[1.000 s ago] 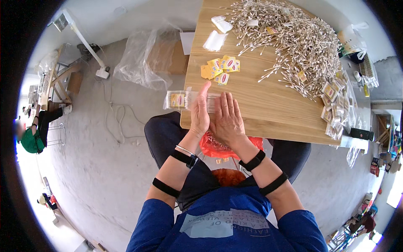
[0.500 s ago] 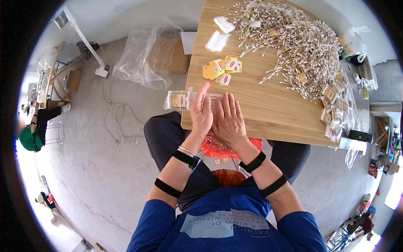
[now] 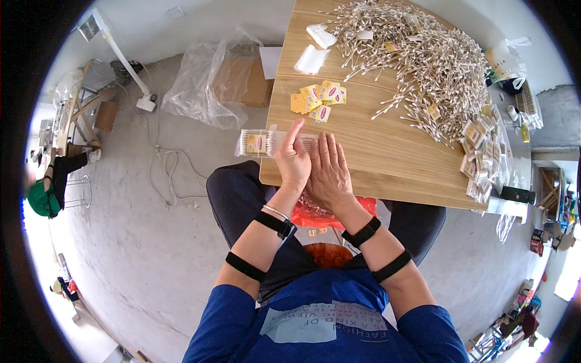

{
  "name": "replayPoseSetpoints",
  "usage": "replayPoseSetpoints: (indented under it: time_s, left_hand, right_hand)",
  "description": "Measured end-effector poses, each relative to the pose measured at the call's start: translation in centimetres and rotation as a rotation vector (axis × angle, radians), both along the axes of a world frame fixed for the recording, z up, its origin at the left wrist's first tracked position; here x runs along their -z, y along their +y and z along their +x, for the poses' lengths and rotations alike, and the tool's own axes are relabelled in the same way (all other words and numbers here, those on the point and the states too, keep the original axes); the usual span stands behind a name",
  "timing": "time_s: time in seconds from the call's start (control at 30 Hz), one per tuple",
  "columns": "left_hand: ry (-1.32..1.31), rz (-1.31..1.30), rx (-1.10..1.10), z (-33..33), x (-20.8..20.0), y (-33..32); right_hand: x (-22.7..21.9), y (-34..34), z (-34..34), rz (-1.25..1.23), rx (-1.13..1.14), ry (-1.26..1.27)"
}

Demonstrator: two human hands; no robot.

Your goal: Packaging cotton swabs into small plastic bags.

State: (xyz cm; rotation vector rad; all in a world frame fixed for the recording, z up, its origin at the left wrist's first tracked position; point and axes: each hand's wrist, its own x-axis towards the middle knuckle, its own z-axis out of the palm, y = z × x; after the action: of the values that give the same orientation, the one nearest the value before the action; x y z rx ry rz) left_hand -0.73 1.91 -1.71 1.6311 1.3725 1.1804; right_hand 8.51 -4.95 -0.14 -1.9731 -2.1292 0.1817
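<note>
Side by side at the table's near left corner, my left hand and my right hand meet along their inner edges. The left is turned on its side, its fingers stretched away from me. The right lies with straight fingers, back up. A small row of cotton swabs shows between them, mostly covered. Left of my left hand, a clear bag of cotton swabs with a yellow card juts over the table edge. Just beyond my fingers are several loose yellow cards.
A large heap of loose cotton swabs covers the table's far right. Filled packs pile at its right edge, clear bags lie far left. A red bag of swabs sits below the table edge. Plastic sheeting and cable lie on the floor.
Almost nothing differs. My hands have drawn slightly closer together, and the whole view has shifted a little.
</note>
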Motion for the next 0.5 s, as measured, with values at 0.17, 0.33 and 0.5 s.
replayPoseSetpoints:
  time_s: [0.17, 0.33, 0.5]
  left_hand:
    - [-0.652, -0.195, 0.064, -1.3, -0.3, -0.5]
    - [-0.435, -0.202, 0.139, -3.7, -0.8, -3.1]
    - [0.15, 0.023, 0.233, -4.8, -2.5, -4.7]
  right_hand:
    - [-0.3, 0.2, -0.1, -0.059, 0.002, 0.014]
    - [-0.5, 0.4, -0.3, -0.078, 0.021, 0.005]
    - [-0.2, 0.3, -0.2, -0.09, 0.017, -0.014]
